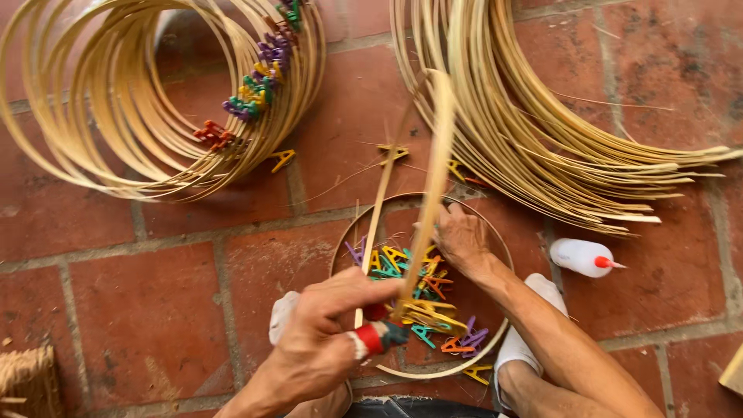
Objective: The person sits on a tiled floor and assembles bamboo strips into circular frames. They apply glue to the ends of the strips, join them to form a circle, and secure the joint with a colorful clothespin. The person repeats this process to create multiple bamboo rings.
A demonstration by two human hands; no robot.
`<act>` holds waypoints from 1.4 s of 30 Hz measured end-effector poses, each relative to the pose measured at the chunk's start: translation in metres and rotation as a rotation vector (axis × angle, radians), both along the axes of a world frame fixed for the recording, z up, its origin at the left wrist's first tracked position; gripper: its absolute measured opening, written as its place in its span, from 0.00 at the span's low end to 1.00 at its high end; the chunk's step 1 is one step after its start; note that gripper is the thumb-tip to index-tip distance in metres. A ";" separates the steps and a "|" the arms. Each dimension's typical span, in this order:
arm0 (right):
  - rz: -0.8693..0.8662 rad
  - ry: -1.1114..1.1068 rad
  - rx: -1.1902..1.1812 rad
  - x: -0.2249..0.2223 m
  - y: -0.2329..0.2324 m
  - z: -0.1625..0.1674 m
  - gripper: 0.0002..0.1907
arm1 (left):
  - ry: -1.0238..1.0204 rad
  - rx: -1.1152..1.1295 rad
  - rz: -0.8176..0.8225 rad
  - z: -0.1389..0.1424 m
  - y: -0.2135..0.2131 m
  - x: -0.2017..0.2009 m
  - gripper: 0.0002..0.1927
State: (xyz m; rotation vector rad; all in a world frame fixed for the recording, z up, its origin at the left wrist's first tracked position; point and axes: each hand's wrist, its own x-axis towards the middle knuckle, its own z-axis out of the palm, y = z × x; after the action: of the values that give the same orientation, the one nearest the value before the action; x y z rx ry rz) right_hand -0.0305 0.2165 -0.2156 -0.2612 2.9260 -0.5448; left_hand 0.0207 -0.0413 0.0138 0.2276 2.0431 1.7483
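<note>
Left hand (325, 340) pinches bamboo strip (433, 178) upright, keeping its loop closed.
Right hand (460, 240) digs curled fingers into clips (410, 286) piled inside hoop (495, 340).

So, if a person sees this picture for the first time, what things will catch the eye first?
Probably the two big bundles of pale bamboo hoops on the brick floor: one stack at upper left with colourful clips on it, one looser bundle at upper right. Next, at bottom centre, the left hand holds a bent bamboo strip, while the right hand reaches into a pile of bright plastic clips.
</note>
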 end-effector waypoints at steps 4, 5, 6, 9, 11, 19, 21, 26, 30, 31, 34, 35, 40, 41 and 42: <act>-0.044 -0.112 -0.268 -0.007 0.019 0.030 0.20 | -0.001 0.119 -0.044 -0.009 -0.001 0.001 0.17; 0.015 0.069 -0.270 -0.008 0.031 0.057 0.25 | -0.037 0.139 -0.043 -0.011 -0.002 0.002 0.15; -0.154 -0.061 -0.374 -0.010 0.041 0.090 0.24 | -0.010 0.123 -0.061 -0.013 -0.002 0.001 0.14; -0.087 0.186 -0.635 -0.002 0.057 0.201 0.20 | 0.027 0.070 -0.116 -0.019 0.001 0.002 0.11; 0.057 0.147 -0.861 0.002 0.042 0.259 0.16 | 0.014 0.029 -0.144 -0.021 0.006 0.003 0.10; 0.710 -0.323 -0.663 -0.015 -0.033 0.290 0.12 | 0.031 0.000 -0.147 -0.021 0.012 0.008 0.09; 0.732 -0.401 -0.633 -0.016 -0.033 0.282 0.12 | 0.027 0.024 -0.141 -0.023 0.010 0.008 0.09; 0.760 -0.511 -0.288 -0.025 -0.040 0.295 0.26 | 0.057 0.180 -0.133 -0.024 0.006 0.010 0.07; 0.602 0.222 -0.259 -0.016 -0.023 0.315 0.36 | 0.079 0.166 -0.106 -0.007 -0.004 -0.001 0.09; 0.426 0.249 -0.117 -0.007 -0.005 0.318 0.38 | 0.092 0.229 -0.071 0.001 -0.011 -0.005 0.10; -0.031 0.103 -1.070 0.028 0.038 0.260 0.27 | -0.062 0.377 0.144 0.034 -0.043 -0.016 0.11; -0.093 0.099 -1.122 0.037 0.059 0.233 0.26 | -0.146 0.425 0.229 0.046 -0.059 -0.016 0.11; -0.434 0.181 -0.666 0.096 0.150 0.107 0.15 | 0.597 -0.269 0.526 0.076 -0.150 -0.015 0.13; -0.532 0.190 -0.711 0.098 0.163 0.087 0.15 | 0.713 -0.427 0.518 0.067 -0.166 -0.028 0.11; -0.646 0.187 -0.767 0.100 0.174 0.073 0.15 | 0.827 -0.587 0.505 0.055 -0.184 -0.045 0.09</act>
State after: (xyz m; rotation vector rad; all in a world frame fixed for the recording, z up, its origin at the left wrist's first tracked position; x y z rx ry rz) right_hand 0.0696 0.3908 -0.1430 0.6135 2.7677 -1.8016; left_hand -0.0244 -0.2253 0.0689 0.2933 3.3580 1.2934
